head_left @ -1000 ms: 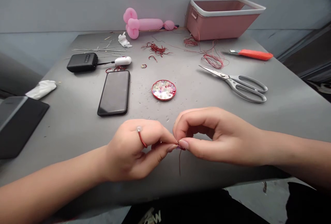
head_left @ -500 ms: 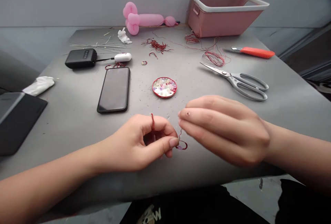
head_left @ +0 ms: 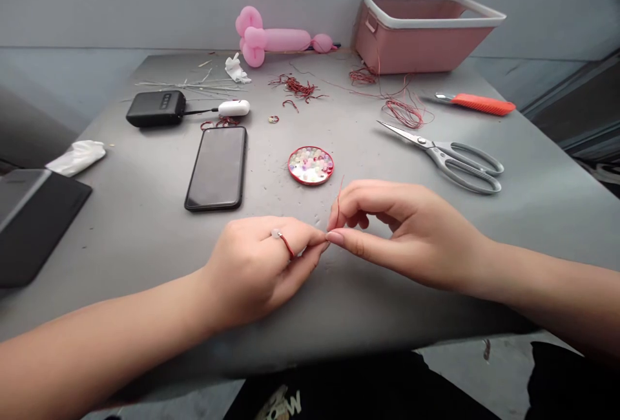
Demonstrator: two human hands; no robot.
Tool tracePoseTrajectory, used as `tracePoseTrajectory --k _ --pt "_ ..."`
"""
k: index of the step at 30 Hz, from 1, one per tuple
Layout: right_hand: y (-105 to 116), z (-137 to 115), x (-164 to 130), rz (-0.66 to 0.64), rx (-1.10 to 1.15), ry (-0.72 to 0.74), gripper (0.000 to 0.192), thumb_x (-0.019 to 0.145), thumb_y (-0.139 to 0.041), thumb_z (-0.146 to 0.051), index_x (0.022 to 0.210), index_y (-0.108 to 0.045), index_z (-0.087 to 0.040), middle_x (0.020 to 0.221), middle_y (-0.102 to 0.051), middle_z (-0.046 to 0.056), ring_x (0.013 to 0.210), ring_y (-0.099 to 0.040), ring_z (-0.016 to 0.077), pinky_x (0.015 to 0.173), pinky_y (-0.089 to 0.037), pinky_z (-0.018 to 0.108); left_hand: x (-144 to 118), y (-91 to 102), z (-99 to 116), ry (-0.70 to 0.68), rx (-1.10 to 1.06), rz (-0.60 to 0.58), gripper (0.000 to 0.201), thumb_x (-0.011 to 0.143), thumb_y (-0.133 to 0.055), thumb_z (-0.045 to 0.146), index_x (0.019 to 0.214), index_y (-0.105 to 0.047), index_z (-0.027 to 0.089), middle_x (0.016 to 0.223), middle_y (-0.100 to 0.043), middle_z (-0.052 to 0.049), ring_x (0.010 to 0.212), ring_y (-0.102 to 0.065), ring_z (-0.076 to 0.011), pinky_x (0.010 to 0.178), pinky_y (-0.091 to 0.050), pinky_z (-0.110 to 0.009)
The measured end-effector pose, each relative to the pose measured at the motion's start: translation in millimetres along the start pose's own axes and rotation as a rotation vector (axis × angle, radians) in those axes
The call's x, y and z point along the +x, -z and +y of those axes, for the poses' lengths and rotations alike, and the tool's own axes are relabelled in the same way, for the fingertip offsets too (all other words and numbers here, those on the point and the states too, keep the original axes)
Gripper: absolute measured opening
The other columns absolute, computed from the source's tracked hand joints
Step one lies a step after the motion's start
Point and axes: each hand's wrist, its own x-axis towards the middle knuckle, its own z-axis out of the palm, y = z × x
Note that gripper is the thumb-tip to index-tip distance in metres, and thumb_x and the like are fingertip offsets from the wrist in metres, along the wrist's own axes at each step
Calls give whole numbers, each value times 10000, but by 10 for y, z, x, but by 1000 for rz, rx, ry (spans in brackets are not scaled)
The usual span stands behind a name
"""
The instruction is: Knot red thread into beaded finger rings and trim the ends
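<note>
One phone (head_left: 217, 168), one scissors (head_left: 445, 155), one bead dish (head_left: 310, 165), one basket (head_left: 426, 35).

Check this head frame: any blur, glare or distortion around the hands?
Head view: left hand and right hand are sharp; light soft, shadows faint; table edges splay from the wide lens; dull reflection on the phone; the wire is thin but visible.

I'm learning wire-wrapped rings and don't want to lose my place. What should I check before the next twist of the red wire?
1. Both hands meet on the work: left hand and right hand touch fingertip to fingertip. Ok.
2. Free end of the red wire stands up clear of the right fingers. Ok.
3. Grip on the small piece between the fingertips: hidden. Cannot tell.
4. Wire ring with pale bead sits on a left finger. Ok.
5. Bead dish lies just beyond the hands, apart from them. Ok.
6. Scissors lie shut on the table, to the right. Ok.
</note>
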Motion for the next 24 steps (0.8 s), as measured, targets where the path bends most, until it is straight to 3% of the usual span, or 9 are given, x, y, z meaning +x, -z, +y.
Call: tracePoseTrajectory --k 7,13,17,21,24 --pt "-1 24 1 -37 32 15 115 885 -557 -149 797 -631 -151 805 -673 40 732 -613 112 660 -509 231 53 19 9 110 -230 -147 142 876 -551 67 832 -663 142 712 -720 -18 612 -647 -102 584 -505 -184" --pt "23 8 26 -84 318 -161 163 893 -610 -302 813 -629 -161 813 -670 36 743 -627 138 651 -513 265 104 67 70 374 -383 -175 159 867 -563 105 789 -693 152 643 -710 15 481 -557 -75 458 -434 -168" --pt "29 -2 9 -86 411 -217 151 841 -685 -298 886 -626 -167 858 -674 29 775 -647 144 681 -539 271 109 80 83 490 -476 -192 152 895 -540 149 813 -667 157 680 -702 15 470 -538 -69 456 -437 -180" --pt "-5 12 13 -23 405 -212 133 825 -698 -283 866 -629 -177 803 -660 10 709 -618 117 622 -518 243 100 60 53 485 -542 -188 163 947 -468 170 893 -621 165 629 -616 44 514 -530 -73 519 -449 -193" --pt "-29 11 24 -4 422 -231 145 822 -697 -306 855 -642 -177 762 -659 10 668 -598 112 593 -510 243 97 43 33 426 -546 -151 165 958 -444 152 931 -606 169 767 -657 12 712 -611 -91 680 -496 -203"
